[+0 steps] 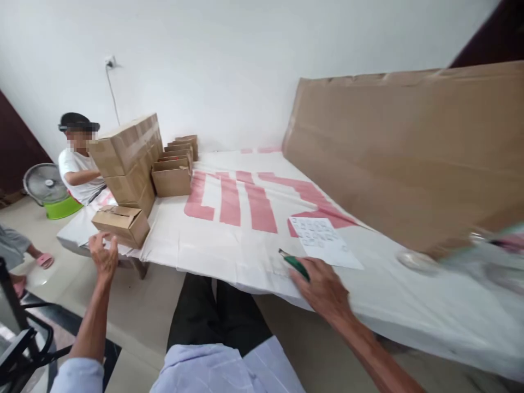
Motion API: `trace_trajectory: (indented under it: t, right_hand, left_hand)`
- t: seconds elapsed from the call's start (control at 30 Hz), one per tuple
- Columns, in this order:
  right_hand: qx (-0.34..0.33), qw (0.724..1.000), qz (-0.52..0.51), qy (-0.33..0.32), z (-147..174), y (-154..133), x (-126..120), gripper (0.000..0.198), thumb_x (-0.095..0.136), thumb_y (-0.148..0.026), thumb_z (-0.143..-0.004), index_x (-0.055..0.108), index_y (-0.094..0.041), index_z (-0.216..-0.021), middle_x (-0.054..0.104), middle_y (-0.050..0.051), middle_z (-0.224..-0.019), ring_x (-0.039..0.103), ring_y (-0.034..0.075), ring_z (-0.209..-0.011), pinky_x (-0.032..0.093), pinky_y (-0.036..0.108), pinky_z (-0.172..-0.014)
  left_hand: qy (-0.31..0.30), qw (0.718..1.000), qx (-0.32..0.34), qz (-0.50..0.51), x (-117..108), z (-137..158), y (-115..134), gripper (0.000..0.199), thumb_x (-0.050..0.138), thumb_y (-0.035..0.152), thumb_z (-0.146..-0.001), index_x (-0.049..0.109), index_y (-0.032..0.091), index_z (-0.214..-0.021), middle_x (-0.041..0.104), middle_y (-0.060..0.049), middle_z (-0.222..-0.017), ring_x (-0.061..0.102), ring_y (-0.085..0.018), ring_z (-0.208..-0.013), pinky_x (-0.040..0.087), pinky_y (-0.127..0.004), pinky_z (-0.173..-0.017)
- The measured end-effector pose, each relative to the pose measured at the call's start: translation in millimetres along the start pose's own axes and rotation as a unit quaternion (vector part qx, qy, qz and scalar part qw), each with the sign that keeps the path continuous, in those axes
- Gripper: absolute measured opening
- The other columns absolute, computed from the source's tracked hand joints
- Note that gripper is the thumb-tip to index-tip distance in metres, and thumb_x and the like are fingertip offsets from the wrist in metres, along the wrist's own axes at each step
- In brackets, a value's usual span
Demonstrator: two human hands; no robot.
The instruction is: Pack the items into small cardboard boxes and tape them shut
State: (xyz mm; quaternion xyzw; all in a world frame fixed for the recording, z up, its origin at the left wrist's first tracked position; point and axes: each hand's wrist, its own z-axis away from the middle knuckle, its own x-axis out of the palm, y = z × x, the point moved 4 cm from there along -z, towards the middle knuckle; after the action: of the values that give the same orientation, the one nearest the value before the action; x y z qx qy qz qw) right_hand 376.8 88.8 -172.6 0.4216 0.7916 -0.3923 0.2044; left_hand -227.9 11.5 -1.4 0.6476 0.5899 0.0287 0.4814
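A: Reading the clock from the middle of our view, what do we have that's biggest?

B: The wall [229, 65], white, across the top from ten to two o'clock. Under it we have the table [200, 240], its white cover printed in red, stretching from nine o'clock round to four.

A: Next in size?

B: The cardboard [401, 158], a broad brown panel upright at nearly three o'clock. Opposite, just past nine, we see a stack [126, 185] of closed boxes, and beyond it a co-worker [79, 177] in a dark cap and white top, partly hidden by it.

A: What about the smaller cartons?

B: A row of open boxes [174, 182] stands towards ten o'clock, right beside the stack, flaps up. Our fan [47, 188] is on the floor at nine. One box [126, 226] lies between eight and nine, just in front of the stack, its top folded over with a dark slit.

A: And our hands?

B: Our right hand [327, 286], at five o'clock, is wrapped around a tool. Our left hand [104, 256], just past eight, has its fingers spread at the box's near side, gripping nothing; we can't tell whether they touch it.

A: The smallest things?

B: A paper [329, 240] with markings lies flat at four o'clock, just beyond the right hand. Smallest is that green tool [297, 266], at five, its tip aimed towards ten.
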Motion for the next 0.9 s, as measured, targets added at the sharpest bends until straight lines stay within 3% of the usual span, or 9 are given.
trace_trajectory:
  t: [0.07,0.13,0.2,0.3,0.43,0.53,0.63,0.73,0.9]
  right_hand:
    - [-0.004,0.999,0.032,-0.019,8.8,18.7,-1.2,0.035,0.052,-0.046,-0.091,0.072,-0.021,-0.108,0.073,0.017,-0.106,0.067,0.035,-0.097,0.056,0.048,-0.083]
    - [-0.009,0.998,0.048,-0.026,15.0,28.2,-3.7,0.036,0.050,-0.045,-0.091,0.071,-0.022,-0.108,0.074,0.017,-0.106,0.068,0.036,-0.094,0.055,0.048,-0.079]
    - [-0.012,0.998,0.055,-0.023,17.2,32.7,-6.3,0.035,0.047,-0.043,-0.091,0.071,-0.023,-0.107,0.076,0.017,-0.104,0.069,0.036,-0.094,0.055,0.048,-0.079]
    - [-0.014,0.998,0.060,-0.012,15.4,38.2,-9.0,0.035,0.046,-0.042,-0.091,0.071,-0.023,-0.106,0.076,0.017,-0.103,0.070,0.037,-0.093,0.056,0.049,-0.080]
    - [-0.020,0.997,0.075,-0.008,11.4,41.7,-14.4,0.034,0.047,-0.040,-0.090,0.071,-0.022,-0.106,0.076,0.017,-0.102,0.069,0.037,-0.093,0.056,0.050,-0.079]
    - [-0.013,0.997,0.079,0.007,4.4,26.1,-20.6,0.031,0.050,-0.038,-0.090,0.072,-0.022,-0.105,0.074,0.018,-0.104,0.068,0.037,-0.094,0.056,0.050,-0.081]
    - [-0.015,0.999,0.025,0.026,-9.9,-14.3,-21.3,0.030,0.051,-0.037,-0.093,0.073,-0.021,-0.108,0.073,0.018,-0.110,0.068,0.034,-0.101,0.057,0.050,-0.091]
    - [-0.030,0.995,-0.095,0.011,-29.7,-69.0,-10.1,0.030,0.055,-0.038,-0.096,0.073,-0.021,-0.112,0.072,0.017,-0.113,0.069,0.033,-0.108,0.057,0.051,-0.100]
    - [0.012,0.949,-0.303,-0.092,-60.8,-140.8,22.2,0.043,0.059,-0.049,-0.097,0.068,-0.024,-0.131,0.070,0.014,-0.131,0.072,0.029,-0.111,0.063,0.046,-0.090]
  left_hand:
    - [0.042,0.998,-0.043,-0.019,-26.0,-45.1,-13.2,0.043,0.061,0.041,-0.087,0.065,0.019,-0.124,0.059,-0.018,-0.138,0.046,-0.038,-0.143,0.051,-0.051,-0.109]
    - [0.032,0.996,-0.083,-0.018,-36.9,-84.3,-22.8,0.048,0.064,0.039,-0.085,0.064,0.015,-0.126,0.063,-0.019,-0.133,0.053,-0.038,-0.136,0.049,-0.051,-0.111]
    - [-0.016,0.994,-0.107,-0.002,-33.4,-110.1,-28.1,0.047,0.070,0.040,-0.079,0.068,0.012,-0.117,0.071,-0.016,-0.116,0.064,-0.036,-0.117,0.053,-0.047,-0.102]
    - [-0.077,0.990,-0.118,0.027,-18.9,-120.4,-31.1,0.044,0.076,0.044,-0.073,0.072,0.012,-0.104,0.074,-0.009,-0.097,0.068,-0.030,-0.098,0.056,-0.039,-0.087]
    - [-0.105,0.986,-0.110,0.061,-4.8,-99.3,-29.6,0.053,0.079,0.053,-0.068,0.074,0.013,-0.102,0.077,-0.008,-0.098,0.068,-0.029,-0.100,0.055,-0.035,-0.085]
    - [-0.130,0.982,-0.096,0.093,7.7,-69.1,-20.8,0.067,0.081,0.061,-0.063,0.075,0.013,-0.111,0.077,-0.010,-0.106,0.068,-0.030,-0.103,0.055,-0.035,-0.084]
    - [-0.178,0.972,-0.080,0.133,26.7,-33.3,-4.0,0.082,0.082,0.068,-0.061,0.073,0.014,-0.121,0.076,-0.012,-0.109,0.070,-0.029,-0.097,0.057,-0.036,-0.080]
    - [-0.224,0.957,-0.068,0.168,47.7,-4.1,17.0,0.085,0.084,0.070,-0.059,0.071,0.015,-0.123,0.076,-0.012,-0.109,0.071,-0.029,-0.095,0.057,-0.038,-0.078]
    - [-0.281,0.930,-0.047,0.233,77.8,11.5,50.2,0.073,0.085,0.068,-0.061,0.067,0.018,-0.112,0.073,-0.014,-0.121,0.071,-0.032,-0.109,0.057,-0.039,-0.086]
